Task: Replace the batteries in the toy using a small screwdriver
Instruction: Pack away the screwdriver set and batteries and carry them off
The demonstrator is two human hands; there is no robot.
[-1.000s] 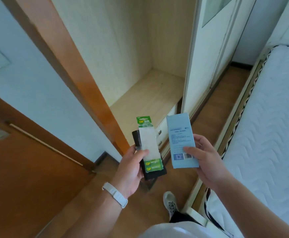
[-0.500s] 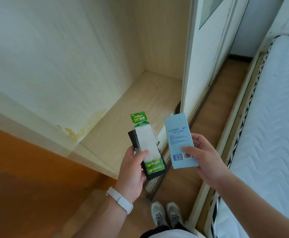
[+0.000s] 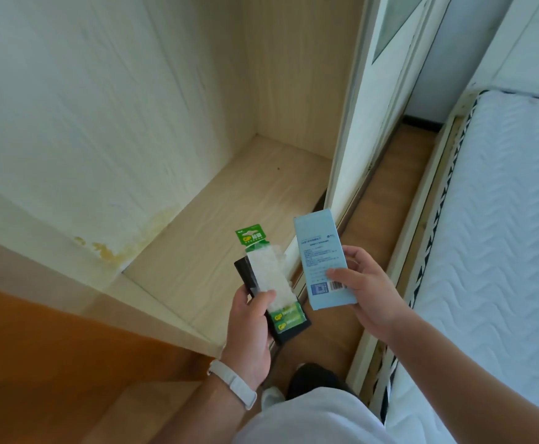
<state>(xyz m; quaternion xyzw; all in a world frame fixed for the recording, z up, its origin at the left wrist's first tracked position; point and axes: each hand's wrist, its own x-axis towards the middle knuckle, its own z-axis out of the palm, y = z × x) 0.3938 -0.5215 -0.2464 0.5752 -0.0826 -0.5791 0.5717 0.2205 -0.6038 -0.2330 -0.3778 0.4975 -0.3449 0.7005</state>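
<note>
My left hand grips a green and white battery blister pack stacked on a flat black object, with the thumb pressed across the pack's front. Green batteries show at the pack's lower end. My right hand holds a tall light blue box upright, thumb on its printed face near the barcode. Both hands are in front of my body, side by side and apart. What the black object is cannot be told. No screwdriver is visible.
An open wardrobe compartment with a pale wooden shelf lies ahead. A white sliding door stands to its right. A bed with a white quilted mattress fills the right side. A narrow strip of wooden floor runs between them.
The view has swung right and forward, from the brown door and wall to the wardrobe's inside. Both hands keep hold of the same items in about the same pose.
</note>
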